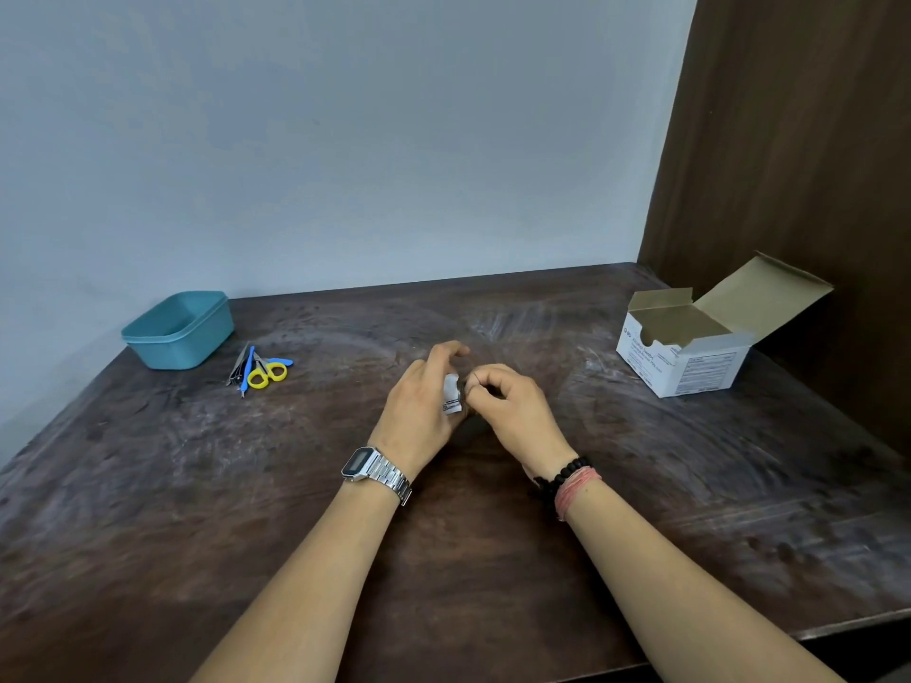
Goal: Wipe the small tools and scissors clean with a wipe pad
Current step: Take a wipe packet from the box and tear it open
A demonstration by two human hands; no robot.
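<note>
Over the middle of the dark wooden table (296,485), my left hand (419,411) and my right hand (517,411) meet and both pinch a small white wipe packet (451,394). Much of the packet is hidden between my fingers. At the left back lies a small pile of tools: scissors with yellow handles (268,373), a thin blue-handled tool (246,369) and a grey metal tool (237,365). Neither hand is near them.
A teal plastic tub (180,330) stands at the back left, next to the tools. An open white cardboard box of wipes (690,347) sits at the back right. A wall runs behind the table and a brown panel closes the right side.
</note>
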